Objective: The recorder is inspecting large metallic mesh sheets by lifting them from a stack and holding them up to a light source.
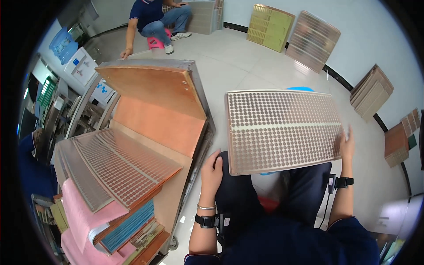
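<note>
A flat circuit-board-like panel (285,130), covered in rows of small round dots and split by a pale central strip, lies across my knees and over something blue. My right hand (347,143) is at its right edge, fingers stretched out and slightly blurred; the thumb side appears to touch the edge. Beside the panel's lower left corner, my left hand (211,174) is raised near my knee, thumb apart from the fingers and holding nothing. To the left, a similar dotted panel (126,165) lies on a stack on the cart.
The cart (170,185) carries upright copper-coloured boards (150,88), pink sheets (79,212) and a blue stack (128,227). A seated person (154,22) touches its far end. More panels (313,39) lean against the wall. A water dispenser (79,66) stands far left.
</note>
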`<state>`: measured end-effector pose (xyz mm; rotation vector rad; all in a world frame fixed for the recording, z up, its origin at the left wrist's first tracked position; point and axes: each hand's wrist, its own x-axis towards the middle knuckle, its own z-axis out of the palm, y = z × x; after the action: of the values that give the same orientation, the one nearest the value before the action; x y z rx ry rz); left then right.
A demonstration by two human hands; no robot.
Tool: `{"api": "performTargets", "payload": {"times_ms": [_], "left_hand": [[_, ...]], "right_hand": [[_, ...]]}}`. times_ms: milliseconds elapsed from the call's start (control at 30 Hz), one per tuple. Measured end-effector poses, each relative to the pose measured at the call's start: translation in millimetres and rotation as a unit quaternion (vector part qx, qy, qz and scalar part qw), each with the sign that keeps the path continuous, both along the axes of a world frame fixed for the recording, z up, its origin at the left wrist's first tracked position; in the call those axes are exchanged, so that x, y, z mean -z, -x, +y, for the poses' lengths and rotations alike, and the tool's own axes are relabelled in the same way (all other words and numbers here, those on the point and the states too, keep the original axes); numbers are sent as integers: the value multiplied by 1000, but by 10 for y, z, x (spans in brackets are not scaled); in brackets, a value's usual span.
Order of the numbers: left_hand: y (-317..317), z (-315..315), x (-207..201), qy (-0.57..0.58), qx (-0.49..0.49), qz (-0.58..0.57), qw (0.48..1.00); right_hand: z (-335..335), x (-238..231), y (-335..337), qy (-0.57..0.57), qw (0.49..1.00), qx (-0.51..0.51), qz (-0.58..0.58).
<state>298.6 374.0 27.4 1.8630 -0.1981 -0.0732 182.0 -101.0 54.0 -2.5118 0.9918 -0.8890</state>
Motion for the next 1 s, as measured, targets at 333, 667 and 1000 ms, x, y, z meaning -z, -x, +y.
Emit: {"api": "performTargets", "payload": {"times_ms": [333,667,1000], "left_hand": [[226,-394,-366,-97,3,-42,994],[291,-423,-836,417,46,83,904],[-154,53,-1183,543,19,19,839]], "right_hand": [[-158,480,322,6,997,28,75],[-250,-7,554,-377,909,-49,-173],[341,-260,564,-625,661,-231,-346]]}}
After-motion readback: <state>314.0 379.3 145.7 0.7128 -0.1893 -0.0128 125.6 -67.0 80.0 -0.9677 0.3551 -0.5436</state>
